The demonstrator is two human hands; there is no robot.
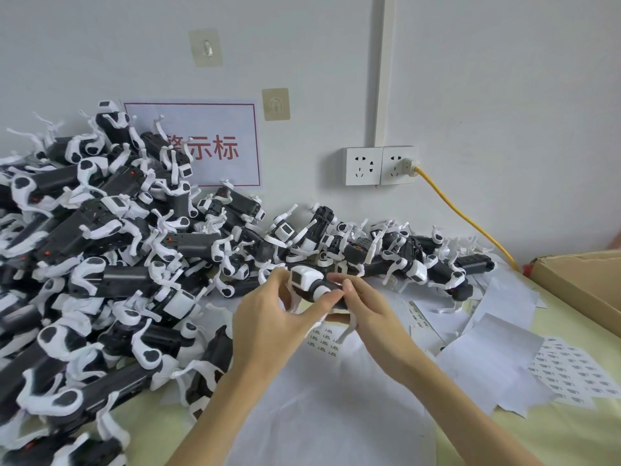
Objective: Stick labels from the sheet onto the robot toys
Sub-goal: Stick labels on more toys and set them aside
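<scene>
I hold one black-and-white robot toy (311, 284) above the table, its square head pointing left. My left hand (268, 317) grips it from the near side, fingers curled around its body and legs. My right hand (366, 311) presses its fingertips on the toy's black back; whether a label sits under them is hidden. A label sheet (324, 339) with small printed stickers lies just under my hands. Another label sheet (568, 375) lies at the right.
A big heap of the same robot toys (111, 250) fills the left and runs along the wall to a smaller pile (413, 260). Peeled white backing papers (497, 351) litter the table. A cardboard box (584, 280) stands at the right; a yellow cable (470, 220) hangs from the wall socket.
</scene>
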